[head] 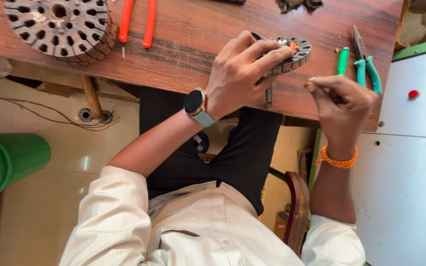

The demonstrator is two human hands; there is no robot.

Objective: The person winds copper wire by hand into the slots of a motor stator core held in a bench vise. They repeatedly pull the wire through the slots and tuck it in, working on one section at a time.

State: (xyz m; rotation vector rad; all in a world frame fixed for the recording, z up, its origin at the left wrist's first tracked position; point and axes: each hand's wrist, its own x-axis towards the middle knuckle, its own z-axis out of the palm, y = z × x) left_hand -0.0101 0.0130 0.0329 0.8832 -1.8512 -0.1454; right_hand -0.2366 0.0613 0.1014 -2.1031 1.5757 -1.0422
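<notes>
While under left fingers (265, 51), stator core (297, 54).

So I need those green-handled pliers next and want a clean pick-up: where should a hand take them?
Probably by the two green handles of the pliers, coming from the table edge nearest the person. The handles point that way and lie slightly spread, while the dark metal jaws point away. The right hand is already closest.

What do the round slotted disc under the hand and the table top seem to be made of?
The round slotted grey disc under the left hand looks like stacked bare metal, likely steel: dull grey, with thin layers showing on its edge. The reddish-brown table top looks like wood or wood-pattern laminate: streaky grain with a slight sheen. Which one, I cannot tell.
</notes>
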